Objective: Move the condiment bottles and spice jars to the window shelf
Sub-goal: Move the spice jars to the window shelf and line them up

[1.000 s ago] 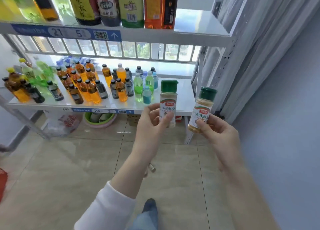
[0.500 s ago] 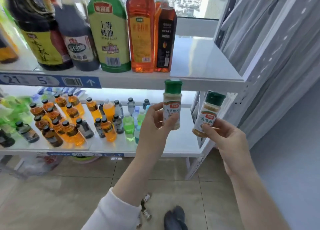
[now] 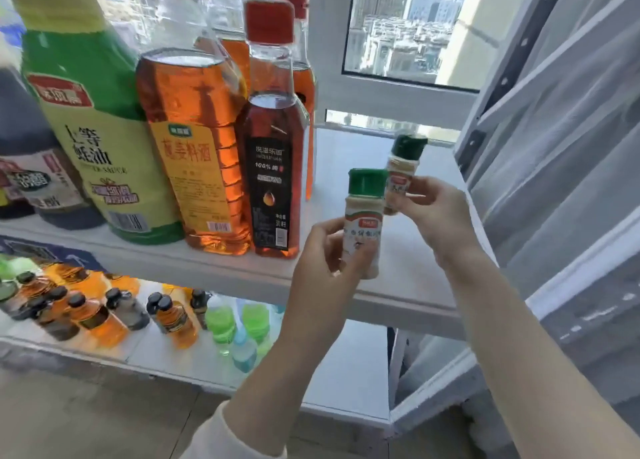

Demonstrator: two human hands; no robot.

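My left hand [image 3: 329,258] grips a pale spice jar with a green cap [image 3: 364,213], held upright above the front of the white window shelf [image 3: 408,278]. My right hand [image 3: 440,213] pinches a second spice jar with a dark green cap [image 3: 403,168], slightly tilted, just behind and right of the first. Both jars hover over the bare right end of the shelf. Condiment bottles stand on the shelf's left part: a dark oil bottle with a red cap [image 3: 272,168], an orange cooking-wine bottle [image 3: 194,154] and a green oyster-sauce bottle [image 3: 93,136].
A lower shelf [image 3: 346,365] carries several small drink bottles, orange [image 3: 173,320] and green [image 3: 221,323]. The window [image 3: 408,26] lies behind the upper shelf. A grey curtain [image 3: 561,147] and the rack's upright post [image 3: 485,98] close off the right side.
The view has closed in on the upper shelf. Both hands have risen with their jars from below the shelf edge to above its right end, and the jars now sit closer together.
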